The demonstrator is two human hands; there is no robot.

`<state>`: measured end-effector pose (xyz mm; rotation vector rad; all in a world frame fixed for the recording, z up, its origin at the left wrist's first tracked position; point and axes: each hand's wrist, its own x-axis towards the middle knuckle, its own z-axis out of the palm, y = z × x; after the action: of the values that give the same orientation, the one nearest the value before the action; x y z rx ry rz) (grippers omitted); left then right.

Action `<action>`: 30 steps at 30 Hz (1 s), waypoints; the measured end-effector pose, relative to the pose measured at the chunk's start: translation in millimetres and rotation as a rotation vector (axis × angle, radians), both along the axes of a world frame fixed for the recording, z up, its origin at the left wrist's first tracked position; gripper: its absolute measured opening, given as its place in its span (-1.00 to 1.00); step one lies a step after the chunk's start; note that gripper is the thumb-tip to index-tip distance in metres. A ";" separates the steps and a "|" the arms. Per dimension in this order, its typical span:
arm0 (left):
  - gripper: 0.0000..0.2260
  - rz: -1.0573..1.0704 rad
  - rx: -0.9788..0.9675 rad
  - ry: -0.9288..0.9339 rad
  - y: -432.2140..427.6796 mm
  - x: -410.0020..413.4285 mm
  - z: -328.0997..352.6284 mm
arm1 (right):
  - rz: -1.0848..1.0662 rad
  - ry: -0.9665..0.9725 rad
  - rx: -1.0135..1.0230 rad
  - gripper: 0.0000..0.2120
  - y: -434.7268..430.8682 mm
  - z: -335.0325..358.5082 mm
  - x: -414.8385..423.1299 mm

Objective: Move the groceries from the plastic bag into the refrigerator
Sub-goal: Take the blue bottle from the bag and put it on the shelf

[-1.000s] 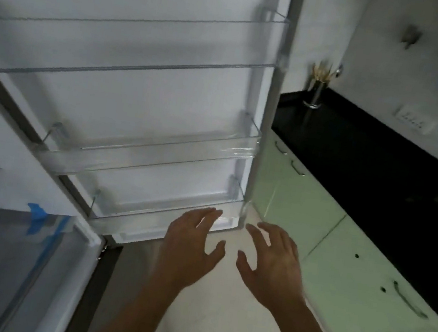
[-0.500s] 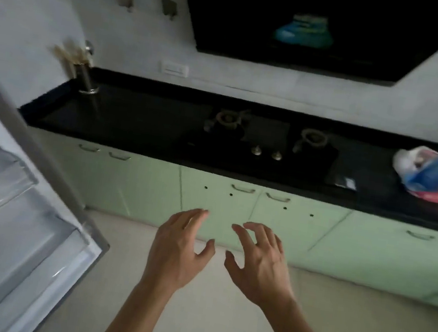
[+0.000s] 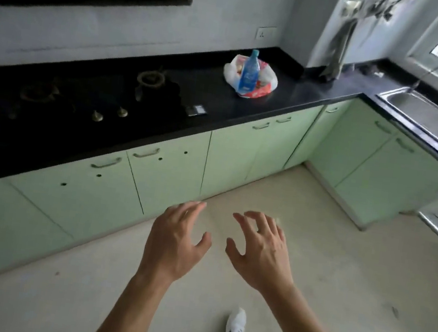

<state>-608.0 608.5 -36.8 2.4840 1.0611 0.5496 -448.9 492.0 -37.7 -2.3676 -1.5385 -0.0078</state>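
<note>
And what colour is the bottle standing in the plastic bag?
Blue, with a blue cap: the bottle in the plastic bag, head view.

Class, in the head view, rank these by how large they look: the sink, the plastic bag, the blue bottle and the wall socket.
1. sink, clearly largest
2. plastic bag
3. blue bottle, inside the bag
4. wall socket

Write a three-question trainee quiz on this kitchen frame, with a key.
1. True or false: the left hand and the right hand both hold nothing.
2. The plastic bag lies on: A a chair, B the counter, C a shelf.
3. What stands up out of the bag?
Key: 1 true; 2 B; 3 a blue bottle.
</note>
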 end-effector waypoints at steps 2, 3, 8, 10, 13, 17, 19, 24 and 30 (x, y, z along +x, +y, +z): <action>-0.46 -0.048 0.001 0.010 0.5 25.7 -1.5 | -0.048 -0.004 -0.011 -0.47 -7.6 -0.3 21.0; -0.46 -0.070 0.001 0.017 0.9 39.1 -2.2 | -0.070 -0.005 -0.015 -0.47 -11.1 -1.1 32.1; -0.47 -0.153 0.012 0.061 5.5 115.0 -5.0 | -0.160 0.014 0.006 -0.48 -21.7 -9.0 96.2; -0.47 -0.168 0.022 0.075 9.7 149.4 -5.2 | -0.180 0.023 0.018 -0.48 -21.2 -12.7 127.7; -0.47 -0.170 0.017 0.089 16.9 201.3 -0.6 | -0.202 0.049 0.022 -0.49 -16.9 -13.6 179.5; -0.47 -0.147 0.028 0.075 29.8 267.9 7.5 | -0.184 0.052 0.015 -0.48 -3.4 -9.3 249.6; -0.48 -0.138 0.042 0.075 35.6 300.0 11.2 | -0.175 0.050 0.030 -0.48 6.4 -5.5 283.2; -0.48 -0.137 0.058 0.101 50.6 362.3 13.2 | -0.139 0.068 0.052 -0.47 35.7 -2.1 347.8; -0.47 -0.101 0.067 0.139 83.9 399.1 10.4 | -0.094 0.097 0.060 -0.46 79.0 -10.0 389.7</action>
<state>-209.0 692.5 -26.3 2.6505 0.9755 0.3935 -59.2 571.0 -47.7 -2.3549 -1.3634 0.0380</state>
